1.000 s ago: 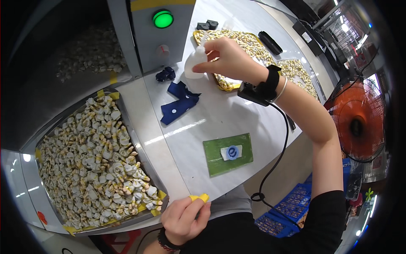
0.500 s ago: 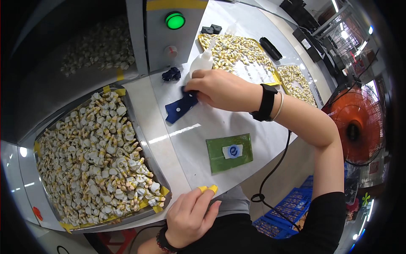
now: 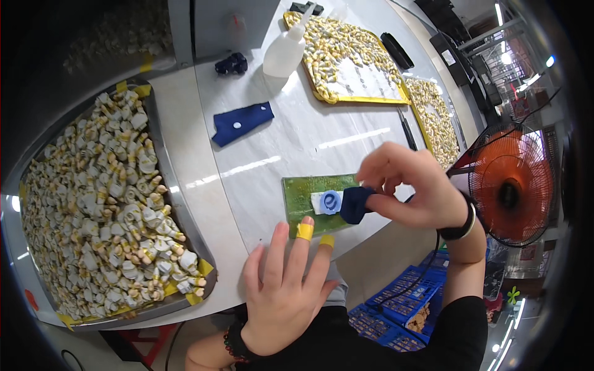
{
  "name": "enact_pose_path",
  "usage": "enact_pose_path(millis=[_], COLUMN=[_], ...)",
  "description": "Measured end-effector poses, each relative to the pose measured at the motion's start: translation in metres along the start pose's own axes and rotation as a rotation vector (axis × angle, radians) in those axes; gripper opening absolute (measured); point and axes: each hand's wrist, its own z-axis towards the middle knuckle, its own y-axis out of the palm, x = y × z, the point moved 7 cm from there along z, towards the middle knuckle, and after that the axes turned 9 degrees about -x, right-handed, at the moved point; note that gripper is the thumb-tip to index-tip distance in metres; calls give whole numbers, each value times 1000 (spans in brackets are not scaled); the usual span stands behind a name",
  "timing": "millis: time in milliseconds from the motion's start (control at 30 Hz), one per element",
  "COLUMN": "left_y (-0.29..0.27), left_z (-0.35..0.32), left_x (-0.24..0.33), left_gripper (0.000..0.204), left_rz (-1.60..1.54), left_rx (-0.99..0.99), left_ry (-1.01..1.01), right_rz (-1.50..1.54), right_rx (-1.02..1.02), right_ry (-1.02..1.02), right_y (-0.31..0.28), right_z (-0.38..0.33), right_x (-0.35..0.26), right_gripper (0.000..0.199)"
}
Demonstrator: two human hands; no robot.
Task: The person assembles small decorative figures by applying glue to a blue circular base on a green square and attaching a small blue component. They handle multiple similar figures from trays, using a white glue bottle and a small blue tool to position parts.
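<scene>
My right hand [image 3: 414, 191] pinches a small dark blue cloth [image 3: 355, 206] between thumb and fingers, over the right side of a green flat pad [image 3: 298, 189]. On the pad sits a white block [image 3: 317, 202] bearing a round blue piece [image 3: 331, 201], right beside the cloth. My left hand [image 3: 288, 284] is open with fingers spread, its fingertips at the pad's near edge. Yellow tape wraps two of those fingers. Another dark blue cloth strip [image 3: 253, 121] with white dots lies flat on the table, farther off.
A metal tray [image 3: 185, 229] heaped with small white and yellow pieces stands at left. Behind are a white squeeze bottle [image 3: 283, 57], a crumpled dark cloth [image 3: 231, 64] and a yellow-edged tray [image 3: 365, 100] of similar pieces. An orange fan [image 3: 510, 185] stands right; blue crates [image 3: 402, 297] sit below.
My right hand has come from beside the bottle to the green pad with a blue cloth, leaving the other strip behind. My left hand has moved up to the pad and spread its fingers.
</scene>
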Motion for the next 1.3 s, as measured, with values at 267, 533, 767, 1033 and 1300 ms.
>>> enact_pose_path(millis=[267,533,767,1033,1300], left_y=[8,10,13,12,15], left_z=[7,6,7,10,6], left_x=[1,-3,-2,-1,-4], left_gripper=[46,33,21,14,15], left_rz=[102,199,213,237,215], left_rx=[23,63,93,150,146], left_ry=[-42,-23,-39,-29,-65], right_rz=[-457,-609,-781,-447,-963], right_rx=[67,-118,-275,-224,-259], right_ry=[-374,-367,-347,-5,-592], right_y=[26,26,42,33,26], right_z=[-1,14,25,30,25], right_x=[6,-7,-12,1,-42], right_gripper=[22,19,16,11,25])
